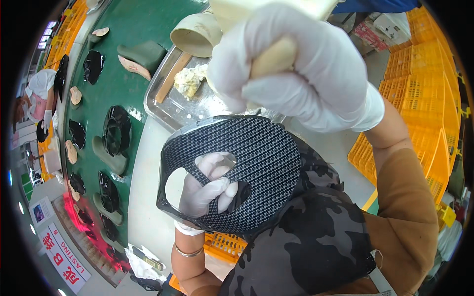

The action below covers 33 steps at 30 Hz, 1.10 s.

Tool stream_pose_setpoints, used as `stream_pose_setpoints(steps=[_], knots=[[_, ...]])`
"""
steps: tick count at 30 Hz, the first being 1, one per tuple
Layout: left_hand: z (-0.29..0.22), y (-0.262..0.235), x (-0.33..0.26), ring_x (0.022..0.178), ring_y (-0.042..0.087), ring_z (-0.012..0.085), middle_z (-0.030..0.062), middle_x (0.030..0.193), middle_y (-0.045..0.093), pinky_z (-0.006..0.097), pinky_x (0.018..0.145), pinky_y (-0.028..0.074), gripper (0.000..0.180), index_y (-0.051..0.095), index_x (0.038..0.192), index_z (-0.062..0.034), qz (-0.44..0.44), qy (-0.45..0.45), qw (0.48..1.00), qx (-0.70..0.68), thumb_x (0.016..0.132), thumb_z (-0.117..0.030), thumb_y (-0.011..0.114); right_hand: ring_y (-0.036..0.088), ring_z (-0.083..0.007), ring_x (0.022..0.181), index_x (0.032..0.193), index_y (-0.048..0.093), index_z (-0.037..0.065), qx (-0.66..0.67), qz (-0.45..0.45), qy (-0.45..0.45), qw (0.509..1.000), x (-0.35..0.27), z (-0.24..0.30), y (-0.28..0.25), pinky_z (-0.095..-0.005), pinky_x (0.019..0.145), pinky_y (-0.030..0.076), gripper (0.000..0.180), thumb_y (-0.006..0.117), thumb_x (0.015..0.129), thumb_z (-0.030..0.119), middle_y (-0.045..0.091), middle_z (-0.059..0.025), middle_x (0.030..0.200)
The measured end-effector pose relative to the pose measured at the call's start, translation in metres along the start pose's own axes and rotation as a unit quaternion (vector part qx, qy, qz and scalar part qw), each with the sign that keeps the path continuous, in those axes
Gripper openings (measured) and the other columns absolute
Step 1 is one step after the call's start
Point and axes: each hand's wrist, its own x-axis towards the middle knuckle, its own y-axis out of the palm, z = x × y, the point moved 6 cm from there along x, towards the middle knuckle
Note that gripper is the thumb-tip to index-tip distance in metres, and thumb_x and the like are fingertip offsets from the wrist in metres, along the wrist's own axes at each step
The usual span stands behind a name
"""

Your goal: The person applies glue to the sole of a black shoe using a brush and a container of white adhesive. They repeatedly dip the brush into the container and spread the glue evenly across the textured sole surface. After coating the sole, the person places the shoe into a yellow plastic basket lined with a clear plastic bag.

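- Just in front of the metal tray (pixel 163 106), toward the person, a black patterned shoe upper (pixel 256 153) was held up over the pale bench edge.
- The upper was gripped by the gloved left hand (pixel 205 190), whose fingers (pixel 217 165) were seen poking through its cut-out opening.
- Above the tray's near right corner, a pale wooden handle (pixel 274 56) was clenched in the gloved right hand (pixel 296 69); its working end was hidden from view.
- On the tray itself, a yellowish lump (pixel 190 81) and a flat wooden stick (pixel 173 76) were laid side by side.
- Touching the tray's far edge, a beige bowl (pixel 195 34) was set tilted.
- Left of the tray, a green conveyor belt (pixel 133 19) was loaded with black uppers (pixel 117 129) and green shoe lasts (pixel 143 56).
- Right of the tray, well apart, yellow crates (pixel 424 84) were stacked.
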Motion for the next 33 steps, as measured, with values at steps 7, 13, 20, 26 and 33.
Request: stream_pose_setpoints(steps=[7, 13, 20, 26, 33], knots=[[-0.011, 0.005, -0.014, 0.05, 0.043, 0.0063, 0.0096, 0.085, 0.053, 0.018, 0.046, 0.034, 0.039, 0.042, 0.112, 0.0075, -0.046, 0.091, 0.994, 0.035, 0.075, -0.005, 0.05, 0.053, -0.0096, 0.062, 0.095, 0.047, 0.005, 0.031, -0.037, 0.068, 0.997, -0.007, -0.014, 0.006, -0.022, 0.057, 0.044, 0.011, 0.048, 0.091, 0.015, 0.052, -0.0039, 0.075], [-0.003, -0.004, -0.029, 0.057, 0.049, 0.0083, 0.009, 0.086, 0.052, 0.019, 0.047, 0.038, 0.038, 0.043, 0.113, 0.0071, -0.121, 0.095, 0.988, -0.025, 0.075, 0.002, 0.048, 0.056, -0.0083, 0.072, 0.1, 0.046, 0.003, 0.046, -0.03, 0.083, 0.995, -0.01, -0.009, -0.001, -0.0186, 0.06, 0.045, 0.016, 0.043, 0.093, 0.017, 0.055, -0.0042, 0.083], [0.006, -0.013, -0.045, 0.06, 0.051, 0.0109, 0.012, 0.102, 0.053, 0.019, 0.048, 0.04, 0.043, 0.04, 0.119, 0.0012, -0.186, 0.157, 0.967, -0.071, 0.078, 0.005, 0.049, 0.059, -0.0091, 0.075, 0.104, 0.044, 0.004, -0.026, -0.091, 0.086, 0.992, -0.015, -0.016, 0.003, -0.0156, 0.054, 0.043, 0.019, 0.037, 0.095, 0.02, 0.057, -0.0054, 0.088], [0.018, -0.015, -0.051, 0.074, 0.052, 0.0138, 0.0104, 0.112, 0.05, 0.021, 0.06, 0.044, 0.045, 0.037, 0.124, -0.0014, -0.288, 0.229, 0.916, -0.161, 0.081, 0.003, 0.052, 0.058, -0.0092, 0.074, 0.1, 0.045, 0.003, -0.037, -0.157, 0.114, 0.98, -0.049, -0.007, -0.004, -0.0165, 0.054, 0.044, 0.018, 0.037, 0.095, 0.02, 0.058, -0.0066, 0.083], [0.025, -0.002, -0.046, 0.082, 0.057, 0.0192, 0.0251, 0.111, 0.054, 0.022, 0.053, 0.044, 0.055, 0.026, 0.133, -0.0059, -0.201, 0.273, 0.921, -0.194, 0.084, 0.001, 0.049, 0.058, -0.01, 0.073, 0.099, 0.044, 0.003, -0.057, -0.156, 0.066, 0.984, -0.029, 0.013, -0.009, -0.018, 0.053, 0.044, 0.021, 0.038, 0.095, 0.022, 0.057, -0.0075, 0.084]])
